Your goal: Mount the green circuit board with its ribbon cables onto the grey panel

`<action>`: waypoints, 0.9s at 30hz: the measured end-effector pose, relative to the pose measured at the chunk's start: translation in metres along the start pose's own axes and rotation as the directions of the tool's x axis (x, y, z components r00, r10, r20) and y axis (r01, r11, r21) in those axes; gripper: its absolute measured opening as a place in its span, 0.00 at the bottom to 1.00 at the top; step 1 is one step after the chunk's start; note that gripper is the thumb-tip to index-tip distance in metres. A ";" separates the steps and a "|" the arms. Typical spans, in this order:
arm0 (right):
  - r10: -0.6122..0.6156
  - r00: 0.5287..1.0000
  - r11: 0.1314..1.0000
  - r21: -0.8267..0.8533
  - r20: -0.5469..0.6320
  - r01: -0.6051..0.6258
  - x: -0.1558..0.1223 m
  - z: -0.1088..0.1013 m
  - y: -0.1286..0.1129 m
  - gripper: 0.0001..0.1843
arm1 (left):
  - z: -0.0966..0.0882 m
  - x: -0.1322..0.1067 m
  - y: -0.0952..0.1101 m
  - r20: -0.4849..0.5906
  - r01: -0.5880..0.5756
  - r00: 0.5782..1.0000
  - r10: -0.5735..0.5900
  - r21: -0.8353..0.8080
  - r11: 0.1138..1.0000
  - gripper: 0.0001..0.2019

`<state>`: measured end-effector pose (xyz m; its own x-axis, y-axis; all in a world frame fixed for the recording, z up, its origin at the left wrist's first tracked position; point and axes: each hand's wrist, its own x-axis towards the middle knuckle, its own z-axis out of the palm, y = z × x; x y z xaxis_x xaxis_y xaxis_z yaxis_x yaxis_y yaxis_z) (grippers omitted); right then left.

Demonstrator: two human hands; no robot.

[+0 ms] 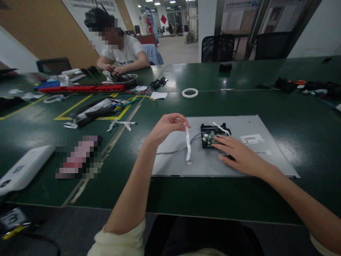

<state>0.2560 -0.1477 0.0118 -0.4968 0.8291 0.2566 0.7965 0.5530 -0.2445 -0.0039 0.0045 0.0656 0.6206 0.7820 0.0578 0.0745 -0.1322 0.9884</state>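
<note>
A grey flat panel (247,124) lies on the dark green table (186,192) in front of me. On it sits a small black module with a green circuit board (210,137) and a white ribbon cable (221,128). My left hand (166,128) is raised over the panel's left part, its fingers pinched on the top end of a white strip (188,144) that hangs down to the panel. My right hand (238,154) lies flat on the panel, fingers stretched out, fingertips touching the circuit board. A thin grey wire (173,152) runs left from the module.
A white tape roll (190,93) lies behind the panel. At the far left another person (121,49) works among cables (125,101), a red strip (82,88) and black parts. A white device (23,169) sits near left. Black items (306,85) lie far right. Chairs (217,46) stand behind.
</note>
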 end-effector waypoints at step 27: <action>-0.036 0.904 0.987 0.128 -0.425 0.100 0.058 0.013 -0.036 0.15 | 0.012 0.003 -0.018 -0.217 0.128 0.969 -0.120 0.023 0.992 0.07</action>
<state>0.1943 -0.1181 0.0231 -0.3316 0.6943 0.6388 0.6924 0.6390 -0.3351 0.0059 0.0021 0.0465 0.4225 0.9058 -0.0318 0.1714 -0.0454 0.9841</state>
